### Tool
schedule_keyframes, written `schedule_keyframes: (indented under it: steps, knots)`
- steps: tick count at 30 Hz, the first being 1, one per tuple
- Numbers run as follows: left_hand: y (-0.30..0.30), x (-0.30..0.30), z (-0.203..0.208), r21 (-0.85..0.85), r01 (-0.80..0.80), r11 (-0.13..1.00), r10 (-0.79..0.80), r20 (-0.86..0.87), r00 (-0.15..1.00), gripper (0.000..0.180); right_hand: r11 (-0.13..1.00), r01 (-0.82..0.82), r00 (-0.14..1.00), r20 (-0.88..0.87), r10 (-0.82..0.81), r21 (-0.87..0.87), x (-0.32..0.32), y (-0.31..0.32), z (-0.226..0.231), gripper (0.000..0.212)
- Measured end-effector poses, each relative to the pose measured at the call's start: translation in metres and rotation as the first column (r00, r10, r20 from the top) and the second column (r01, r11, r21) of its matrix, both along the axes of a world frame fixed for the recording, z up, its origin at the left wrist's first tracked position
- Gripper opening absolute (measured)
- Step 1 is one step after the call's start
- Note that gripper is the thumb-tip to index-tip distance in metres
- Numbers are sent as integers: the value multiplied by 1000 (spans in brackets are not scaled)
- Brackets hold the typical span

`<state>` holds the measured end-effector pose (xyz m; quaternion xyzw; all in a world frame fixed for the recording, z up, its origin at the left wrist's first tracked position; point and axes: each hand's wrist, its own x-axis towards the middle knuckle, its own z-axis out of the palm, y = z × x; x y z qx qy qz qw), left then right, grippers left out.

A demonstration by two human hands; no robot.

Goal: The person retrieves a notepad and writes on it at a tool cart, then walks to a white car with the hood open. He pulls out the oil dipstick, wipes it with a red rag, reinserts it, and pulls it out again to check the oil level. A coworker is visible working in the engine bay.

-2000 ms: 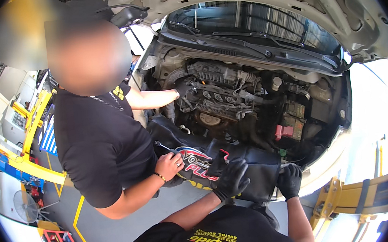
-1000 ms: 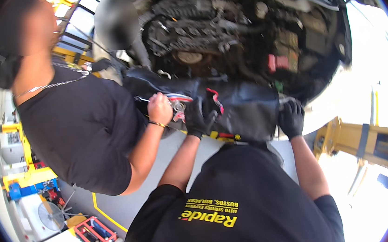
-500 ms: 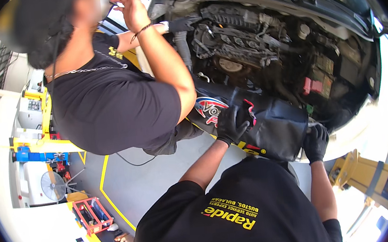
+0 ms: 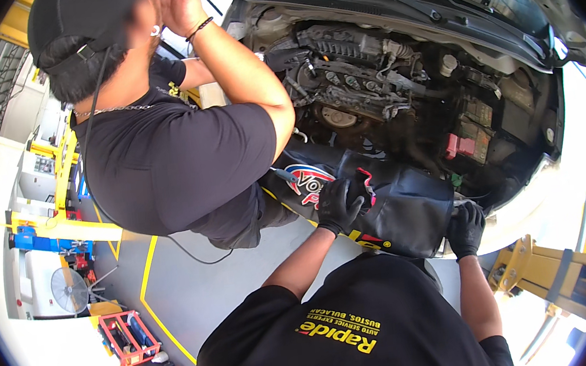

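Note:
My left hand [image 4: 339, 204], in a black glove, lies on a black fender cover [image 4: 415, 203] draped over the car's front edge. Its fingers are spread, with the thumb apart. A red and pink detail [image 4: 368, 181] shows on the cover just past the fingers; whether it is loose or printed I cannot tell. My right hand [image 4: 466, 230], gloved too, rests at the cover's right end on the front edge of the car, fingers bent over it. Nothing shows in either hand. Beyond the cover is the open engine bay with the engine [image 4: 353, 71].
At my left a co-worker [image 4: 191, 150] leans over the bay, one gloved hand [image 4: 286, 58] by the engine. A dark-handled tool [image 4: 284, 175] lies on the cover. The battery [image 4: 474, 127] has a red terminal cap. A red tool carrier [image 4: 132, 340] and fan [image 4: 70, 289] stand left, a yellow lift arm [image 4: 527, 266] right.
My view has shifted slightly. Both my hands stay at the same spots on the cover and car edge. The co-worker's head has turned, and the dark-handled tool has come into view beside that person.

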<state>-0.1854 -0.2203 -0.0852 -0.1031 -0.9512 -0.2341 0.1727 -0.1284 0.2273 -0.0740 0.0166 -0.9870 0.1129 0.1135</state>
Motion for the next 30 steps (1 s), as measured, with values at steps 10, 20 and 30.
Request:
schedule_keyframes:
  steps: [10,20,30]
  knots:
    - [2,-2,-2,-9,-21,1000,22,86,996,73,1000,6,1000,-1,-6,-17,1,-1,3,46]
    - [4,1,0,-4,-47,999,47,78,996,70,1000,-1,1000,-29,0,-23,-3,-5,11,45]
    - [5,3,12,48,-63,997,60,63,996,68,1000,-12,1000,-20,13,18,0,-8,13,48]
